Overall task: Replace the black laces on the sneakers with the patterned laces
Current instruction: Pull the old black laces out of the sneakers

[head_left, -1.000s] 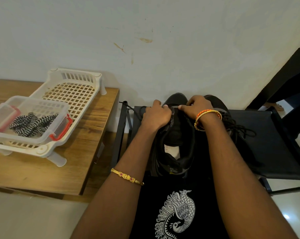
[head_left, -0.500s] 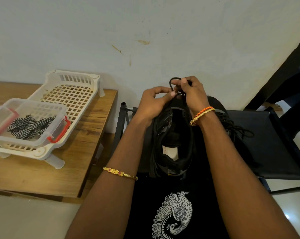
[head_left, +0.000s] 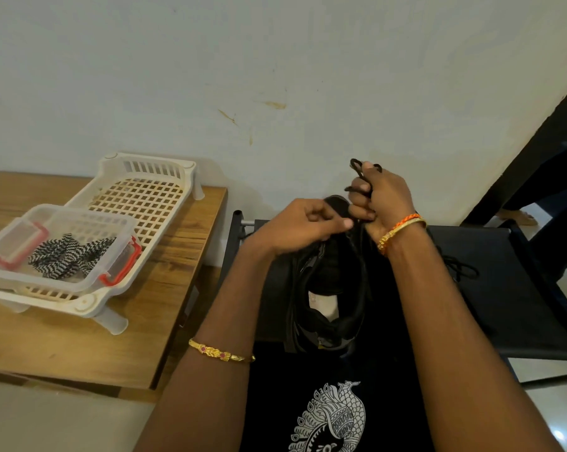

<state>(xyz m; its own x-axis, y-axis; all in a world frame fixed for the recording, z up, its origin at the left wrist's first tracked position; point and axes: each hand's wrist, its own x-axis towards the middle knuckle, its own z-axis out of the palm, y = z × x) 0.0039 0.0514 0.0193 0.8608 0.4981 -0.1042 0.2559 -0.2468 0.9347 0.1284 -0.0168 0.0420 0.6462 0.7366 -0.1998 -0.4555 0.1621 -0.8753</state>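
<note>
Okay, black lace [head_left: 362,181] is thin soft cord, light and floppy, so it won't hold shape and will snag at the eyelets if yanked; best taken close to where it leaves the sneaker [head_left: 332,282], pulling one crossing at a time. My right hand [head_left: 385,199] is clenched on a bunched loop of that lace, raised above the toe end at the far side of the sneaker. My left hand [head_left: 308,228] is curled at the sneaker's upper just beside it; blurred, so I cannot tell if its grip has lace or only steadies the shoe. Sneaker sits on the black stool [head_left: 510,288] in front of me, opening toward me. A second black lace or shoe shows partly behind my right wrist, hard to read. Patterned laces [head_left: 70,256] lie untouched in the clear box [head_left: 89,220] on the white rack [head_left: 151,190], on the table [head_left: 80,347] at left, well apart from the shoe. Versus half a second ago: right hand is higher and further right with more lace drawn out, left hand has dropped lower.
</note>
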